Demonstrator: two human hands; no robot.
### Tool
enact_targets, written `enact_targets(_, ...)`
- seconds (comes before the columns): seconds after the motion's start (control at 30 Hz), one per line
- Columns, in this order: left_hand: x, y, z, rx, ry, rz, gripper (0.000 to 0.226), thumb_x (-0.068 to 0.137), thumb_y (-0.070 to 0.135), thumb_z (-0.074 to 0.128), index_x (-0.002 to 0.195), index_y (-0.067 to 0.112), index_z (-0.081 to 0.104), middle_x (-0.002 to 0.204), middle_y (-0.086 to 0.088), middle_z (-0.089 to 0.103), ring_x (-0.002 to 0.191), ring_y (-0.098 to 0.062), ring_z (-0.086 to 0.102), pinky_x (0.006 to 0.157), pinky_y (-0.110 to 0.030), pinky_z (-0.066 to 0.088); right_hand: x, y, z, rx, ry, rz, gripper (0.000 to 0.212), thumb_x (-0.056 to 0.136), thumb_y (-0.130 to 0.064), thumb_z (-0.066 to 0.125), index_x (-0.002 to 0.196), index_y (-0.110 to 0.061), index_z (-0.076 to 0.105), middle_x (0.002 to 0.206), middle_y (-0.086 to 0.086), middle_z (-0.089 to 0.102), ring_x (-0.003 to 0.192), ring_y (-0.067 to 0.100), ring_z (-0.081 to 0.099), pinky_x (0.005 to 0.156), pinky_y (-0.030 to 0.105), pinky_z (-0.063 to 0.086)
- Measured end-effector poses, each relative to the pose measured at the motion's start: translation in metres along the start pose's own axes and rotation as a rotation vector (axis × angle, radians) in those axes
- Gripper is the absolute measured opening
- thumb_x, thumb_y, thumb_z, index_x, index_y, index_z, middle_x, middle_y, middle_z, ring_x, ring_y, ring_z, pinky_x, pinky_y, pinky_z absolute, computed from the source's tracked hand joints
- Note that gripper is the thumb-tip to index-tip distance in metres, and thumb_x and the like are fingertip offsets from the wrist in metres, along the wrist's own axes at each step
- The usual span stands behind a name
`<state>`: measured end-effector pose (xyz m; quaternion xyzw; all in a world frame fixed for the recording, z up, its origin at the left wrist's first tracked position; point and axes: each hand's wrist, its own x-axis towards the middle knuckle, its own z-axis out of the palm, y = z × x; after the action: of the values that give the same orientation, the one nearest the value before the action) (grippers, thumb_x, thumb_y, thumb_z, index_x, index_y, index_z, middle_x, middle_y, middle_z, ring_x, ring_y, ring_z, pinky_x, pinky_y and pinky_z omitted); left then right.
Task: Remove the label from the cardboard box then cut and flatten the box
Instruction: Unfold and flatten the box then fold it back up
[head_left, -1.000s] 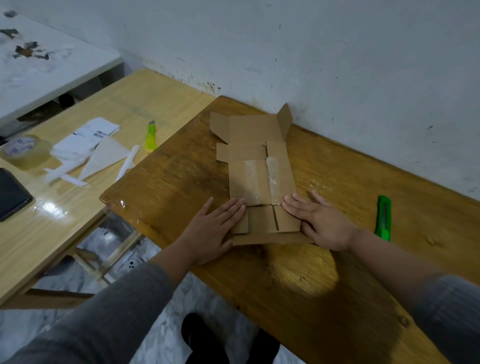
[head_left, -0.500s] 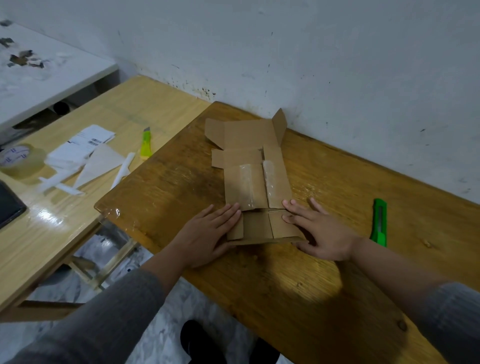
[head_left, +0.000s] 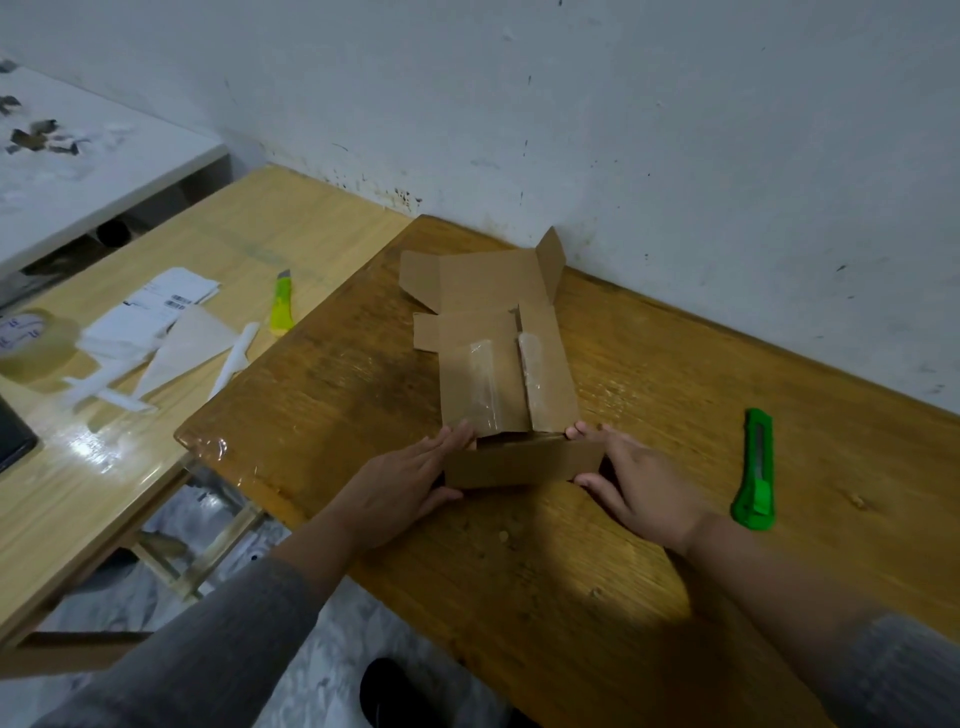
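The cut-open cardboard box (head_left: 498, 338) lies spread out on the dark wooden table (head_left: 649, 545), with strips of clear tape on its middle panels and one far flap standing up by the wall. Its near end panel is raised on edge. My left hand (head_left: 400, 486) grips the left end of that raised panel. My right hand (head_left: 636, 480) grips its right end, thumb in front and fingers behind. A green utility knife (head_left: 756, 470) rests on the table to the right of my right hand.
A lighter table (head_left: 130, 457) on the left carries white peeled labels (head_left: 150, 312), backing strips, a yellow-green utility knife (head_left: 281, 305), a tape roll (head_left: 34, 343) and a dark device at the edge. The white wall runs right behind the box. Floor shows between the tables.
My hands went from pressing flat on the box's near flaps to gripping the near panel at both ends. That panel now stands on edge instead of lying flat.
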<state>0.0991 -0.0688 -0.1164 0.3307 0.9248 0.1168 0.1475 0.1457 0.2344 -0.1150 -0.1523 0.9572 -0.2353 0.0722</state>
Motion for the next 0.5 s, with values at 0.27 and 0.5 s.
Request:
enact_targets(0.27, 0.012, 0.015, -0.005, -0.225, 0.236, -0.243, 0.082, 0.101, 0.040, 0.034, 0.123, 0.046, -0.045, 0.114, -0.008, 0.066, 0.079, -0.016, 0.066, 0.081, -0.027, 0.053, 0.017, -0.019, 0.007, 0.141, 0.291, 0.205, 0.059, 0.096, -0.037, 0.040, 0.145, -0.020, 0.013, 0.108, 0.002, 0.069, 0.083, 0.014, 0.065, 0.072, 0.023, 0.046)
enact_targets(0.5, 0.026, 0.023, -0.007, -0.145, 0.417, -0.356, 0.079, 0.100, 0.042, 0.035, 0.137, 0.039, -0.034, 0.091, -0.006, 0.069, 0.058, -0.011, 0.056, 0.060, -0.022, 0.049, 0.032, -0.026, 0.006, 0.104, 0.419, 0.301, 0.054, 0.097, -0.033, 0.045, 0.145, -0.021, 0.023, 0.095, -0.009, 0.067, 0.064, 0.007, 0.058, 0.055, 0.018, 0.045)
